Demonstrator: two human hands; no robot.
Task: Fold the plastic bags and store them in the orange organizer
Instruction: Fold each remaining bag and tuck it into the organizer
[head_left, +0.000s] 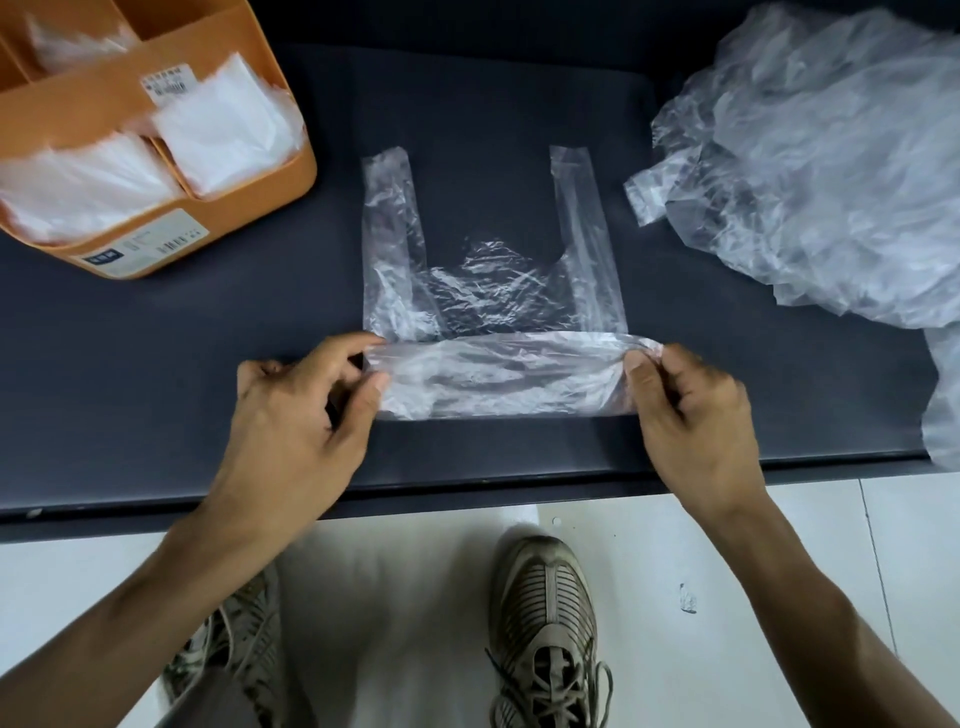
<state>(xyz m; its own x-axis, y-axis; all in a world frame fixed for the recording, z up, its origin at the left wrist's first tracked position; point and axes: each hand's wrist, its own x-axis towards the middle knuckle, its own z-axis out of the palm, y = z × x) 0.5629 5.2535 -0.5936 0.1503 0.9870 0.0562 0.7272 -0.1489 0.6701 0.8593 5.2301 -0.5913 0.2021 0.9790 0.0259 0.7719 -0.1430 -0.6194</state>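
A clear plastic bag (493, 291) lies flat on the dark table (156, 364), its two handles pointing away from me. Its near end is folded over into a band. My left hand (301, 410) pinches the left end of that band, and my right hand (691, 415) pinches the right end. The orange organizer (249, 202) stands at the far left, with folded clear bags in its compartments.
A loose heap of crumpled clear bags (831, 156) fills the right side of the table and spills over its right edge. The table's front edge runs just below my hands. My shoes stand on the white floor beneath.
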